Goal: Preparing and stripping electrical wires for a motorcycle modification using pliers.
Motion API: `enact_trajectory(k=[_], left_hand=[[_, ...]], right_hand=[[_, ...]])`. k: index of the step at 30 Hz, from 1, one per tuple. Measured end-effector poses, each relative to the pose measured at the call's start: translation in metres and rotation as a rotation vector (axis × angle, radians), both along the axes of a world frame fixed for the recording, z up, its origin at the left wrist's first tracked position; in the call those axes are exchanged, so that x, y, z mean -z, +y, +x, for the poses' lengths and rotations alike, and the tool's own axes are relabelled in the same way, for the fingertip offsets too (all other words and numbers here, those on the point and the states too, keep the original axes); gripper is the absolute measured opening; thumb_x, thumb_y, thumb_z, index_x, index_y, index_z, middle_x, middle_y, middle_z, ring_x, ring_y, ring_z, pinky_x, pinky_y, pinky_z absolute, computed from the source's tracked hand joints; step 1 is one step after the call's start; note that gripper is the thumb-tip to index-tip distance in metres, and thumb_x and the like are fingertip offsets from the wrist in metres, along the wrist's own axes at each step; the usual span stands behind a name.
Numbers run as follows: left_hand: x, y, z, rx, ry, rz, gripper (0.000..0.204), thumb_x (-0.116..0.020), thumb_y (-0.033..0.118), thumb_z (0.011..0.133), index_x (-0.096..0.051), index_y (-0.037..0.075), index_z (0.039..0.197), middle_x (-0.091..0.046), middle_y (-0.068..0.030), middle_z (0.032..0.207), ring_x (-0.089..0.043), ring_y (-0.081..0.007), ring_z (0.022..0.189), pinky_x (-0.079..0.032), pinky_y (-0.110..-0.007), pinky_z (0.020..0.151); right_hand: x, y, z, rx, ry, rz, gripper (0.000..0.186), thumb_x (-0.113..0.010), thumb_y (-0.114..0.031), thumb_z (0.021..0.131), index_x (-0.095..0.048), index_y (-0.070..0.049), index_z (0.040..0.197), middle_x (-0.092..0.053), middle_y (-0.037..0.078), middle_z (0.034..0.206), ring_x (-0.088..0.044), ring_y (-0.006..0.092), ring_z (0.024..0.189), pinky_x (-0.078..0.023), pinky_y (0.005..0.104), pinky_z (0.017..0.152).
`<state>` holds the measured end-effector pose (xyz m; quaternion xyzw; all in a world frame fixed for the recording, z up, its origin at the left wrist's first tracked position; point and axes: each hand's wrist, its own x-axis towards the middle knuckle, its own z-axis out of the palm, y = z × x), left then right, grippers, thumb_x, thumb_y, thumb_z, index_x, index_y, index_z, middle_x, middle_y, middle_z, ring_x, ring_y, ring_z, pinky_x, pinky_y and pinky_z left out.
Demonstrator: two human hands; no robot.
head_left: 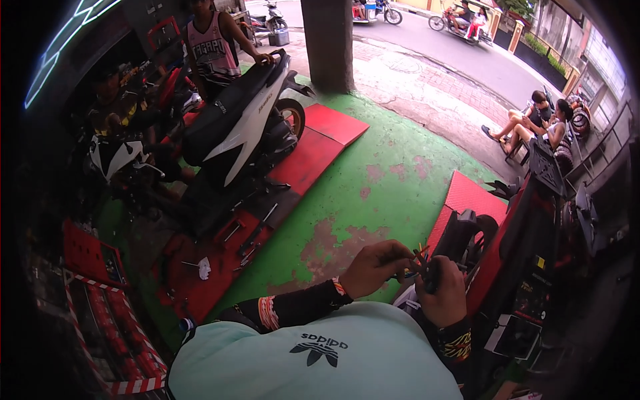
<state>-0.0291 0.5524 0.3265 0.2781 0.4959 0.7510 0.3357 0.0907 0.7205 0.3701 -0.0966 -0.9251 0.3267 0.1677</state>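
My left hand (375, 268) reaches in with its thumb and fingers pinched on thin coloured wires (421, 252), orange and blue among them. Close against its fingertips, my right hand (445, 293) is wrapped round a small dark tool (432, 275). The tool's jaws and exact kind are too small and covered to make out. Both hands are held up in front of my chest, above the green floor. Just past my right hand are the dark parts of a motorcycle (460, 233) on a red ramp.
On the left, a white and black scooter (250, 130) stands on a red lift platform (320, 143). A person (212, 47) rests a hand on its seat; another person sits farther left. Loose tools (247, 233) lie on the platform. A pillar (327, 47) stands ahead. Two people sit at far right.
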Motion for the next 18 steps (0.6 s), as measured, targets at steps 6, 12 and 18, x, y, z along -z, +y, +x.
enact_trajectory(k=[6,12,18], left_hand=[[-0.006,0.002,-0.008,-0.066,-0.022,-0.039,0.013,-0.061,-0.002,0.100,-0.065,-0.005,0.112,-0.072,-0.0081,0.094,-0.064,-0.0100,0.076,-0.054,-0.026,0.069],[-0.001,0.009,-0.010,-0.052,0.002,0.003,0.015,-0.060,-0.004,0.099,-0.066,-0.004,0.113,-0.072,-0.0068,0.094,-0.064,-0.0096,0.076,-0.054,-0.026,0.068],[-0.002,0.012,-0.009,-0.069,0.036,-0.021,0.019,-0.065,0.001,0.099,-0.068,-0.001,0.118,-0.071,-0.0035,0.091,-0.063,-0.0061,0.078,-0.053,-0.023,0.066]], right_hand=[[-0.022,0.005,-0.005,0.001,-0.015,0.117,0.042,-0.078,-0.012,0.069,-0.060,-0.005,0.106,-0.066,0.011,0.096,-0.063,0.0328,0.095,-0.044,0.0444,0.079],[-0.014,0.009,0.002,0.050,-0.032,0.132,0.044,-0.078,-0.018,0.071,-0.059,-0.006,0.109,-0.065,0.009,0.100,-0.063,0.0303,0.097,-0.042,0.0420,0.079],[-0.010,0.010,0.004,0.098,-0.006,0.121,0.043,-0.078,-0.018,0.071,-0.059,-0.006,0.108,-0.065,0.009,0.097,-0.063,0.0308,0.096,-0.041,0.0427,0.077]])
